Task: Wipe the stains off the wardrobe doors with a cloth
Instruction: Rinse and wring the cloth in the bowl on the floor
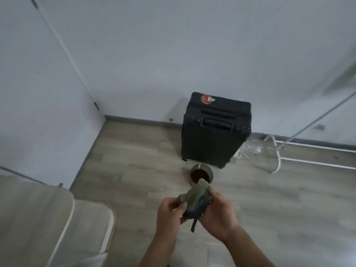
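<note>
2 bare forearms (159, 247), entering from below, converging. Left grip (170, 211): fingers curled, pinching cloth (195, 198). Right grip (218, 211): cupped round same cloth.

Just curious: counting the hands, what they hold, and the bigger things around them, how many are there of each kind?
hands: 2 (left hand, right hand)
cloth: 1
black suitcase: 1
round pot: 1
white rack: 1
beige cushion: 1
total: 7
</note>
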`<state>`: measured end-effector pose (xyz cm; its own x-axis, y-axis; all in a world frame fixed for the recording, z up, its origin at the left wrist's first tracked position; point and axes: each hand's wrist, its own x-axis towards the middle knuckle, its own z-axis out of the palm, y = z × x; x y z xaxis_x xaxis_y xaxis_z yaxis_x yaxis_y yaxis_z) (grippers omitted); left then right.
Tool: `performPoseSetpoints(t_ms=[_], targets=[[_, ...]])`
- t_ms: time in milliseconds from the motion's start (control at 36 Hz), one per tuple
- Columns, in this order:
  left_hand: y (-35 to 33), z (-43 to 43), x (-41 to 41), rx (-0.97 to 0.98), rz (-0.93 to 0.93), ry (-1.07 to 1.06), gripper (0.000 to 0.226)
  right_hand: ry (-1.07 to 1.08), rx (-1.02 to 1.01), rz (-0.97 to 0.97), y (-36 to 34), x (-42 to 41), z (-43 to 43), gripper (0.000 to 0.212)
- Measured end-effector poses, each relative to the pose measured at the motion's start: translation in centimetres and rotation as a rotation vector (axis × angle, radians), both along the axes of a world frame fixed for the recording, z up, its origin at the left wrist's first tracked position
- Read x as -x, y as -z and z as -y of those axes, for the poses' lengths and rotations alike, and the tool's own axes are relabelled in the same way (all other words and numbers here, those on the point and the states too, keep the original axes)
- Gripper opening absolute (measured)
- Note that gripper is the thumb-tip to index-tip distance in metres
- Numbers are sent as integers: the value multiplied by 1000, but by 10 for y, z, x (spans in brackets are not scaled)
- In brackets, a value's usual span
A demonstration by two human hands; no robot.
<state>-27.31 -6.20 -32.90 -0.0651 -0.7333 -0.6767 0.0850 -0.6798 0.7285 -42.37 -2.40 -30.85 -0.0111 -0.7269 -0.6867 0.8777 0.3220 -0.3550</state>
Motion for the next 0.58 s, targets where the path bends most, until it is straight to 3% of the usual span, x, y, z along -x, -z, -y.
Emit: performPoseSetpoints(t_ms=[167,278,361,444,583], targets=[[65,79,58,-34,46,155,15,109,-141,-159,50,40,57,41],[120,132,85,-66,88,286,21,215,-371,-190,110,59,101,39],[153,167,96,-65,119,379,21,195,-493,-192,148,73,132,45],[194,203,105,-115,158,467,18,156,-591,-265,183,92,167,27],[282,242,131,-186,177,551,11,34,-748,-395,268,131,218,16]])
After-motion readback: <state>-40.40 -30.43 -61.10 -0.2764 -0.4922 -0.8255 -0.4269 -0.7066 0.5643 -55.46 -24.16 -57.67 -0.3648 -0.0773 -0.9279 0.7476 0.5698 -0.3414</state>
